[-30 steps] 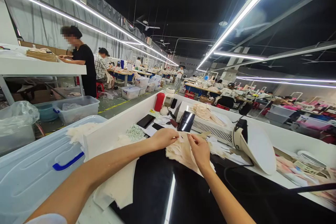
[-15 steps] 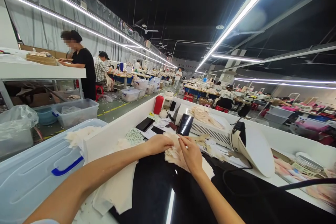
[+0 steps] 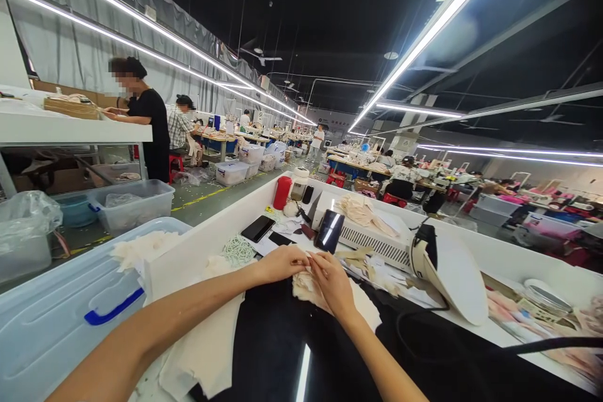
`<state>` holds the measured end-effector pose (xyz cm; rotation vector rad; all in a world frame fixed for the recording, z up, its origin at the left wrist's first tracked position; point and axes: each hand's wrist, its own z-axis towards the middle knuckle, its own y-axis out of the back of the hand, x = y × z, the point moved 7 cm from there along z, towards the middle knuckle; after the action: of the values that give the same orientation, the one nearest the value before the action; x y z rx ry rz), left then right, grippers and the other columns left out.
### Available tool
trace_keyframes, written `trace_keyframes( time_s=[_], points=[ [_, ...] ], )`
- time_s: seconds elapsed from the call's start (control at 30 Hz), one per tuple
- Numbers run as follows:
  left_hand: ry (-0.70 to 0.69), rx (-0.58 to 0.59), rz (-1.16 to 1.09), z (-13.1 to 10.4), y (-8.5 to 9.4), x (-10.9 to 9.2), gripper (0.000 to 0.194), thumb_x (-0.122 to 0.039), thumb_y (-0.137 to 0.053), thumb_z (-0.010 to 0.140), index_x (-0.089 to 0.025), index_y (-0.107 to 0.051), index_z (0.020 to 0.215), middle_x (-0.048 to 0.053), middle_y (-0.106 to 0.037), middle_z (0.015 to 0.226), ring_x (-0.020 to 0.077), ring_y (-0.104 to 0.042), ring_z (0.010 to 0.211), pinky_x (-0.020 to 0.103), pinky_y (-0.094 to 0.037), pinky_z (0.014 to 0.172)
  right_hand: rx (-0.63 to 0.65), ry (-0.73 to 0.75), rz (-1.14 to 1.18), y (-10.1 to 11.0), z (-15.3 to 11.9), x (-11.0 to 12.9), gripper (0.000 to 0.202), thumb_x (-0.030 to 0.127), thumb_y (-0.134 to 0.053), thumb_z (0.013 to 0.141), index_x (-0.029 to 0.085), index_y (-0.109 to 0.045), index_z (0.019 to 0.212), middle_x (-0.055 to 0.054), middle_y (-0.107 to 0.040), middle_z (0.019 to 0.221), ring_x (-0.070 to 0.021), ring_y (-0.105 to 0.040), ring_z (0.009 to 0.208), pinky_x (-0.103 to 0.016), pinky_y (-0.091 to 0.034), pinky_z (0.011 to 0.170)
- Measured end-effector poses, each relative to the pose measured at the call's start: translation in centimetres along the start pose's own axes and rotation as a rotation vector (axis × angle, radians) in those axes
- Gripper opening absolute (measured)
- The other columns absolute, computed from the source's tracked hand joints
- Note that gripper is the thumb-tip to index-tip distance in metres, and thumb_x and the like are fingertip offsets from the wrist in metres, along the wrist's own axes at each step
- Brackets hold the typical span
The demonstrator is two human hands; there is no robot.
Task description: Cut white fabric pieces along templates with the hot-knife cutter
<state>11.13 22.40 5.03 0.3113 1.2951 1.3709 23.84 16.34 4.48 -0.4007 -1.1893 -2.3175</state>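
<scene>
Over the glossy black work surface [image 3: 268,352], my two hands meet at the top edge of a crumpled cream fabric piece [image 3: 305,289]. My left hand [image 3: 286,262] is closed, its fingertips pinching the fabric's upper edge. Beside it, my right hand [image 3: 333,282] also pinches there, with thumb and fingers pressed together. The fingertips partly hide the spot they grip. Part of the fabric spreads out to the right under my right wrist. More cream fabric pieces [image 3: 207,352] lie below my left forearm. A dark shiny cylinder [image 3: 330,230] stands just beyond my hands.
A phone [image 3: 257,228], a coil of pale green cord [image 3: 238,250] and a red bottle [image 3: 282,193] lie or stand behind. At right are a vented white box [image 3: 377,235], a white disc-shaped device [image 3: 455,276] and a black cable [image 3: 551,344]. A blue-lidded bin [image 3: 51,333] stands left.
My left hand has shifted slightly left and its fingertips now meet those of my right hand at the fabric's top edge. The whole view has shifted slightly.
</scene>
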Motion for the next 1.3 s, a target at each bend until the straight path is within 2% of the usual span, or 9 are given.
trace_keyframes(
  time_s=[0.17,0.3,0.43,0.67,0.93,1.13,1.3],
  points=[
    [0.114,-0.091,-0.053,-0.4,0.5,1.5,0.016,-0.017,-0.064,0.091,-0.021,-0.078,0.098,0.002,-0.072,0.102,0.0186,-0.066,0.100,0.027,-0.050,0.095,0.002,0.001,-0.002,0.0,-0.8,-0.5,0.042,0.043,-0.042,0.106,0.024,-0.078,0.115,-0.011,-0.074,0.111,-0.0273,-0.069,0.104,-0.041,-0.053,0.095],
    [0.163,-0.151,-0.083,-0.6,0.8,2.3,0.017,-0.017,-0.064,0.089,-0.021,-0.079,0.096,0.005,-0.067,0.112,0.0190,-0.065,0.104,0.028,-0.053,0.094,-0.013,-0.021,-0.025,0.2,-1.1,-1.0,0.044,0.047,-0.042,0.106,0.022,-0.077,0.116,-0.011,-0.074,0.108,-0.0269,-0.069,0.099,-0.041,-0.055,0.091],
    [0.143,-0.180,-0.104,-0.8,1.1,2.0,0.015,-0.016,-0.065,0.090,-0.022,-0.078,0.093,0.005,-0.063,0.126,0.0201,-0.063,0.118,0.030,-0.049,0.105,-0.024,-0.051,-0.075,0.1,-0.7,-1.0,0.045,0.049,-0.043,0.105,0.021,-0.074,0.121,-0.010,-0.072,0.099,-0.0252,-0.068,0.085,-0.040,-0.055,0.082],
    [0.114,-0.215,-0.115,-0.8,1.1,2.2,0.017,-0.013,-0.064,0.090,-0.022,-0.078,0.092,0.005,-0.062,0.133,0.0212,-0.062,0.124,0.034,-0.043,0.115,0.020,-0.032,-0.155,-0.9,1.2,0.5,0.023,0.033,-0.058,0.103,0.019,-0.072,0.116,-0.006,-0.070,0.106,-0.0223,-0.068,0.098,-0.041,-0.055,0.091],
    [0.099,-0.268,-0.159,-0.6,1.1,2.5,0.019,-0.011,-0.062,0.088,-0.021,-0.077,0.086,0.004,-0.061,0.145,0.0219,-0.060,0.131,0.033,-0.040,0.120,0.071,-0.063,-0.199,-1.4,1.1,0.2,0.019,0.031,-0.063,0.103,0.018,-0.070,0.115,-0.004,-0.072,0.106,-0.0201,-0.070,0.097,-0.042,-0.058,0.091],
    [0.082,-0.270,-0.186,-0.3,1.1,2.4,0.021,-0.011,-0.060,0.087,-0.021,-0.078,0.089,0.003,-0.074,0.127,0.0210,-0.067,0.121,0.033,-0.048,0.112,0.076,-0.111,-0.236,-1.1,1.1,0.0,0.019,0.030,-0.064,0.103,0.019,-0.069,0.117,-0.004,-0.071,0.107,-0.0196,-0.070,0.097,-0.041,-0.059,0.091],
    [0.093,-0.289,-0.205,-0.2,1.3,2.4,0.022,-0.014,-0.060,0.087,-0.021,-0.079,0.096,0.004,-0.076,0.122,0.0203,-0.069,0.114,0.029,-0.056,0.096,0.068,-0.158,-0.247,-0.8,1.2,0.0,0.015,0.031,-0.064,0.103,0.018,-0.071,0.106,-0.003,-0.072,0.101,-0.0193,-0.070,0.095,-0.041,-0.059,0.089]
  ],
)
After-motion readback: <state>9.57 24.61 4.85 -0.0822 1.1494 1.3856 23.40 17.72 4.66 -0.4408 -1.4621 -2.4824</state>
